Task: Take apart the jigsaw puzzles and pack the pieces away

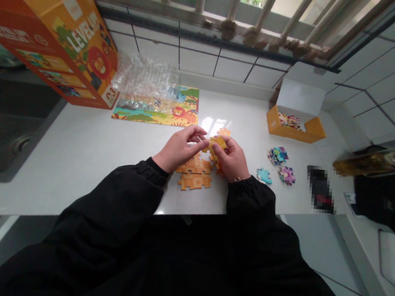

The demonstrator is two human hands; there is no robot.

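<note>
Between my hands, above the white counter, is a yellow-orange jigsaw puzzle piece [219,142]. My right hand [234,159] grips it between thumb and fingers. The thumb and fingertips of my left hand [183,148] meet at the piece's left edge, pinching it from that side. Below my hands lie orange puzzle pieces [195,182], several of them in short rows, partly hidden by my fingers. One more pale orange piece [224,132] lies just beyond my right hand.
Small stacks of colourful pieces [278,156] sit to the right, near a pixelated dark object [321,188]. An open yellow box [295,128] holds more pieces. Clear plastic wrap [144,79] covers part of a picture board [186,115]. A tall orange box [89,46] stands beside the sink [17,153].
</note>
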